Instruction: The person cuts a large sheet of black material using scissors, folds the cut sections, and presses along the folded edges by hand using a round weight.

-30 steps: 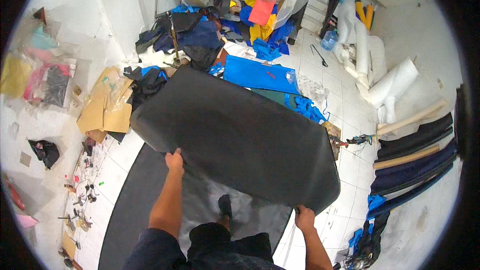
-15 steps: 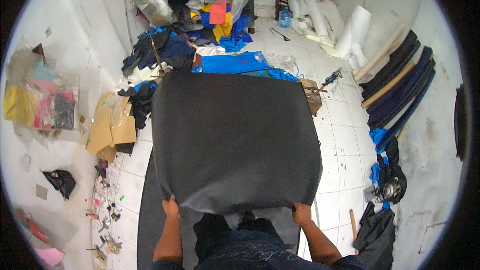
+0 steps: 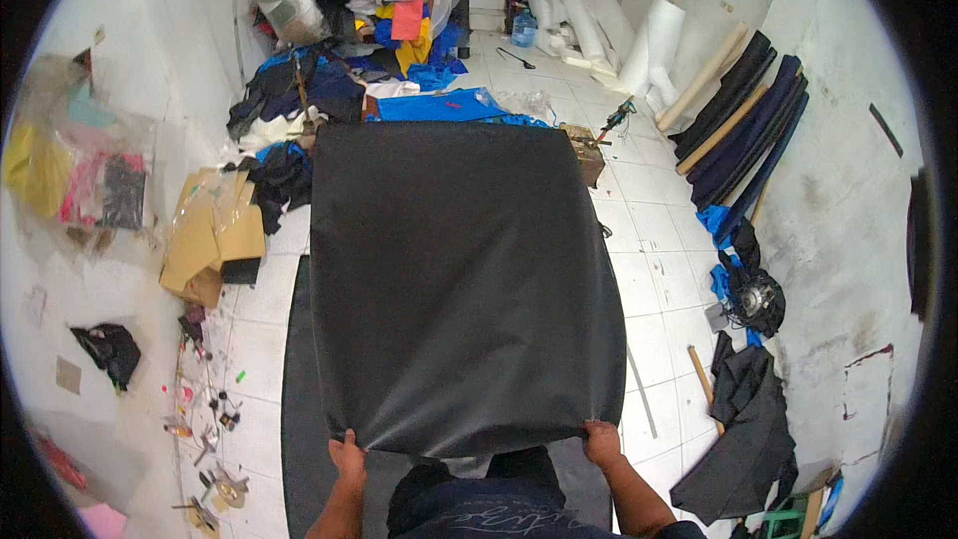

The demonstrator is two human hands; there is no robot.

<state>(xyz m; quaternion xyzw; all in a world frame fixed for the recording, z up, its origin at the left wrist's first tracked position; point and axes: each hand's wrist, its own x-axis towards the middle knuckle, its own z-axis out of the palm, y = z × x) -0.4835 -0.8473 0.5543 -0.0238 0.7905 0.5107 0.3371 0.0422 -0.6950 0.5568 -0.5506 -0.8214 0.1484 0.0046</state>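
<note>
A wide sheet of smooth black material [image 3: 464, 269], like coated fabric or vinyl, spreads in front of me. Its near edge is lifted and sags between my hands. My left hand [image 3: 347, 457] is closed on the near left corner. At the near right corner, my right hand [image 3: 603, 443] pinches the same edge. Under the raised sheet lies a dark layer [image 3: 299, 389], showing along the left side and around my legs. What supports the far part of the sheet is hidden.
Heaped fabrics [image 3: 309, 90] and a blue cloth [image 3: 429, 106] lie beyond the sheet. A wooden box [image 3: 584, 160] sits by its far right corner. Fabric rolls [image 3: 733, 135] lean on the right wall, brown cardboard [image 3: 215, 235] stands left. Small tools and scraps [image 3: 215, 439] litter the left floor.
The sheet's near edge has come closer to me, with both hands still holding its corners. The sheet looks longer and narrower, and the view has shifted a little to the right.
</note>
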